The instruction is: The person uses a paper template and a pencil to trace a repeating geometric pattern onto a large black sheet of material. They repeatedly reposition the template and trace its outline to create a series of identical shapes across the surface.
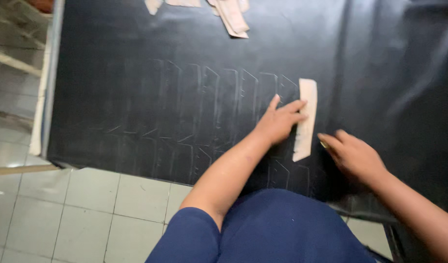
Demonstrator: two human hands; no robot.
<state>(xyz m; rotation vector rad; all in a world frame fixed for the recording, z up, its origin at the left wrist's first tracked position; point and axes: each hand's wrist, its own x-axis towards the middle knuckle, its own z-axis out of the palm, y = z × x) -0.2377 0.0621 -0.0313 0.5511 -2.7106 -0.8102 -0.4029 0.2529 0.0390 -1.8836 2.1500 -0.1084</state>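
Observation:
A large black sheet (136,58) lies flat over a table, with several pale traced outlines (204,97) drawn across it. On it rests a long cream card template (307,97), standing lengthwise away from me. My left hand (278,122) presses flat on the template's left edge with fingers spread. My right hand (353,155) sits just right of the template's near end, fingers curled around a small object, possibly a marking tool, mostly hidden.
More cream card pieces (232,17) lie in a loose pile at the far edge of the sheet. The table's left edge (47,97) drops to a pale tiled floor (87,209). A wooden frame (14,58) stands at far left.

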